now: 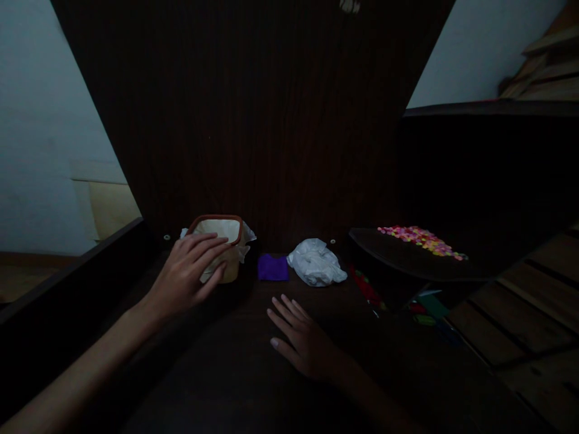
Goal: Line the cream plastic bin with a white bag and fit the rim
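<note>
My left hand (187, 271) reaches forward with its fingers stretched out, touching the near side of a small beige container (221, 236) with a brown rim and a pale lining inside. My right hand (301, 337) lies flat, palm down, fingers apart, on the dark wooden surface (235, 374). It holds nothing. A purple square item (272, 267) lies beyond it, and a crumpled white plastic bag (316, 263) sits just to the right of that.
A dark tray (407, 259) at the right carries a heap of small pink, yellow and orange pieces (423, 238). Red and green items (420, 310) lie under its edge. A tall dark wooden panel (271, 120) stands behind everything. Wooden slats (529, 325) lie at the far right.
</note>
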A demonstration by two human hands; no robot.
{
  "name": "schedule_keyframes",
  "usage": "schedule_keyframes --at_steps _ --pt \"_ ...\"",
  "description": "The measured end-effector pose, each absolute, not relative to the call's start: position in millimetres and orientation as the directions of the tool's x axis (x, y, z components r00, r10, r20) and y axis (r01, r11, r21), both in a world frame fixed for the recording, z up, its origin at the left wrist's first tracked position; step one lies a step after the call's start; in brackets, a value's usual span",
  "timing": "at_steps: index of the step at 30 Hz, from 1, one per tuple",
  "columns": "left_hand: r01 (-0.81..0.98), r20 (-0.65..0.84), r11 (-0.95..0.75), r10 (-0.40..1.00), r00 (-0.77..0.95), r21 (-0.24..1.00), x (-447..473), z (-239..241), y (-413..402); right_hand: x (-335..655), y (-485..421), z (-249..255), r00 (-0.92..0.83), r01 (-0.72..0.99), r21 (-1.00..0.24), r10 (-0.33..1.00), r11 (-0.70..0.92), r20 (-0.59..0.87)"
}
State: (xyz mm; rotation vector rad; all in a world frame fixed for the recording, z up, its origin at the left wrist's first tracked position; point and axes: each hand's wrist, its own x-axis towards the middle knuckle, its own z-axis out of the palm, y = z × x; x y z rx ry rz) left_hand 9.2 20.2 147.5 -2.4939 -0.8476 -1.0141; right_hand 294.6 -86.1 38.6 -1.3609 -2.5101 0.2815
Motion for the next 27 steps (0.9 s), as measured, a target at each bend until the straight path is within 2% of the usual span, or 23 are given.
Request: schedule_keyframes --at_steps 2,5,8,13,19,23,27 --pt "0.720 0.704 -0.693 0.489 0.515 -0.046 7 151 33 294 -86 41 -0.520 0.793 -0.300 0.846 0.529 0.118" --pt "0.742 0.591 -0.669 0.620 0.517 0.053 3 148 49 293 -86 43 -0.516 0.794 -0.311 0.849 0.523 0.111" --pt "0.710 0.539 -0.693 0.647 0.540 0.122 -1 146 54 293 -86 44 -0.511 0.795 -0.316 0.853 0.517 0.110" --pt "0.695 0.581 -0.712 0.609 0.540 0.100 -6 149 45 292 -86 45 -0.507 0.791 -0.357 0.859 0.496 0.068" --pt "0.605 0.708 -0.796 0.430 0.559 0.006 -10 154 17 295 -85 54 -0.417 0.696 -0.616 0.906 0.368 0.070" --pt "0.502 0.748 -0.865 0.342 0.569 0.013 -4 159 -13 300 -81 63 -0.214 0.515 -0.829 0.969 0.219 0.122" --pt "0.363 0.734 -0.927 0.310 0.604 0.093 4 159 -38 310 -74 77 -0.043 0.296 -0.913 0.959 0.280 0.280"
